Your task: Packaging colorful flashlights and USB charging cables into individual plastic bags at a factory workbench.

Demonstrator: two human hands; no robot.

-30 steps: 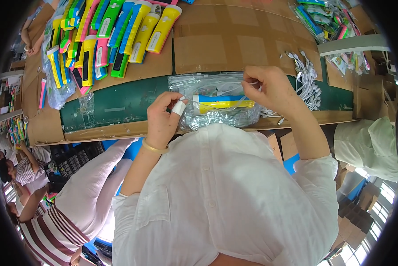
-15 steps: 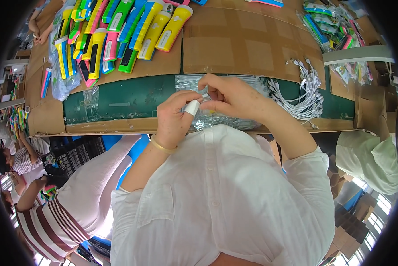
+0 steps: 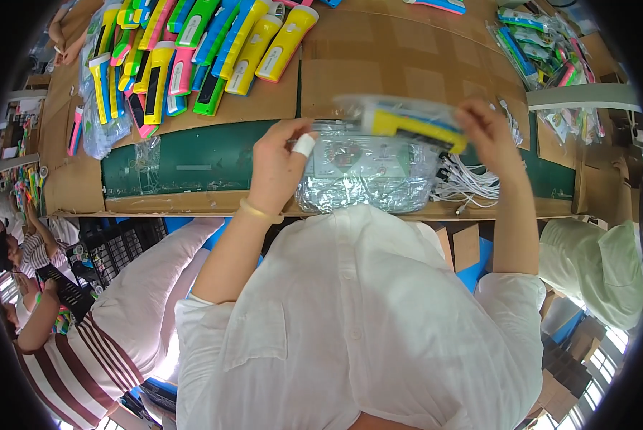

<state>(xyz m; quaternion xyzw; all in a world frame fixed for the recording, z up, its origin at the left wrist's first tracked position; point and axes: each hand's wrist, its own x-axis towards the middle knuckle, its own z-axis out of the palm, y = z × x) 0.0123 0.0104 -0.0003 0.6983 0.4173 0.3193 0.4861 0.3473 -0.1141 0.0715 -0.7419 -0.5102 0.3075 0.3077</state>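
My right hand (image 3: 492, 140), smeared by motion, grips one end of a yellow and blue flashlight (image 3: 418, 127) in a clear bag. The bagged flashlight is held sideways above a stack of clear plastic bags (image 3: 368, 175) by the table's front edge. At the stack's far left corner is my left hand (image 3: 277, 165), thumb and fingertips drawn together. A white wrap covers its thumb. Whether those fingertips pinch a bag is hidden. Beside the stack, partly behind my right forearm, lies a bundle of white cables (image 3: 468, 185).
Several colourful flashlights (image 3: 246, 54) are piled on cardboard at the far left. Bagged flashlights (image 3: 533, 43) lie in a heap at the far right, near a grey bar (image 3: 583, 96). A person in a striped top (image 3: 85, 365) sits at left; another person's pale green clothing (image 3: 586, 265) shows at right.
My hands have parted. My right hand has swung right, now with the bagged flashlight, uncovering the bag stack. My left hand stays near the stack's left side. The cables have shifted.
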